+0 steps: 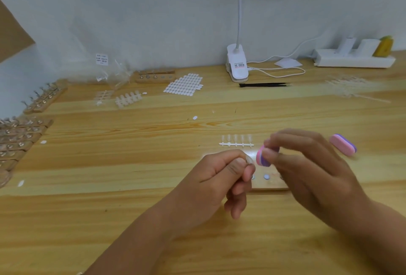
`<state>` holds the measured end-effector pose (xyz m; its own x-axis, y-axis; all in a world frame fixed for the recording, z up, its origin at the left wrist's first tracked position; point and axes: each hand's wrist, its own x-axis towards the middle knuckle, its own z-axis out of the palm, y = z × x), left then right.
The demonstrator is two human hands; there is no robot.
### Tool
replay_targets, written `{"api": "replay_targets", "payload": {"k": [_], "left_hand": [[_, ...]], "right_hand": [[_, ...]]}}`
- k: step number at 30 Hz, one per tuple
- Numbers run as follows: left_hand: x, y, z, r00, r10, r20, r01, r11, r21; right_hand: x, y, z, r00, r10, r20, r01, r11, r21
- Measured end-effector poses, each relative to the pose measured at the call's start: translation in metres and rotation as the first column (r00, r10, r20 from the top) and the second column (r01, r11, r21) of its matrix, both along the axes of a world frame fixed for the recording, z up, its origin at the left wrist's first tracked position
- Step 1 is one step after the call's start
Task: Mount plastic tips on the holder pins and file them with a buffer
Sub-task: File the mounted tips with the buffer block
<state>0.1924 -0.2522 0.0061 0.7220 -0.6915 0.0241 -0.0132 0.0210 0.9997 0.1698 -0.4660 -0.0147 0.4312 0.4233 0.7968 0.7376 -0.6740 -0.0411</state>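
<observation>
Clear plastic tip [247, 160] looks featherweight, bendy and easy to flick away. The left hand [219, 178] pinches it, and the right hand [307, 165] pinches the spongy pink buffer [263, 158] right against it. The wooden holder [271, 187] sits just under them, with a strip of tips [236, 141] beyond. I'd grip low, near the base.

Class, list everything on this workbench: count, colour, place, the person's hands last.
buffer: one, pink-purple, in right hand
spare buffer: one, pink-purple, table, right of hands
plastic tip: one, clear, in left hand
tip strip: one, clear, behind hands
holder block: one, wooden, beneath hands
other holder blocks: several, wooden, far left
sticker sheet: one, white, far centre
clip lamp: one, white, by wall
tweezers: one, black, before lamp
power strip: one, white, far right
table: one, light wood, underneath everything
left hand: pinches plastic tip
right hand: grips buffer
</observation>
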Motion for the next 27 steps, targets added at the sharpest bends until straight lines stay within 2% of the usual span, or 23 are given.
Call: {"api": "replay_targets", "payload": {"k": [3,5,7,10,12,15,18,20,24,27], "left_hand": [[0.0,-0.002,-0.002,1.0,-0.008,0.014,0.008,1.0,-0.003],[-0.002,-0.003,-0.003,1.0,-0.013,0.028,0.013,1.0,-0.006],[-0.001,-0.003,-0.003,1.0,-0.009,0.02,0.009,1.0,-0.007],[-0.001,-0.001,-0.001,1.0,0.003,0.026,-0.003,1.0,-0.014],[-0.002,-0.002,-0.001,0.999,0.003,0.041,-0.003,1.0,-0.004],[-0.003,-0.002,-0.002,0.999,-0.012,0.046,0.011,1.0,0.023],[-0.002,0.0,0.0,1.0,-0.012,0.02,0.012,1.0,0.018],[-0.001,0.0,0.0,0.999,-0.014,0.031,0.013,1.0,0.024],[-0.001,0.0,-0.002,0.999,-0.026,0.044,0.025,0.999,0.027],[0.0,0.001,0.0,0.999,-0.023,0.031,0.023,1.0,0.011]], "right_hand": [[-0.006,0.008,-0.002,0.999,0.021,0.03,-0.023,0.998,0.054],[-0.009,0.011,-0.004,0.996,0.074,0.047,-0.073,0.997,-0.01],[-0.004,0.003,-0.001,0.999,0.031,0.031,-0.029,0.999,-0.043],[-0.003,0.0,0.004,0.999,-0.046,0.03,0.045,0.999,0.007],[-0.01,0.009,0.004,0.997,0.022,0.075,-0.023,1.0,0.005],[-0.01,0.01,0.001,0.992,0.093,0.08,-0.085,0.992,-0.098],[-0.003,0.0,0.003,1.0,-0.003,0.03,0.004,0.999,-0.046],[-0.006,0.003,0.005,0.999,-0.01,0.033,0.01,1.0,-0.002],[-0.01,0.011,0.002,0.994,0.07,0.078,-0.063,0.993,-0.099],[-0.004,0.0,0.006,1.0,-0.03,0.006,0.03,0.999,-0.032]]}}
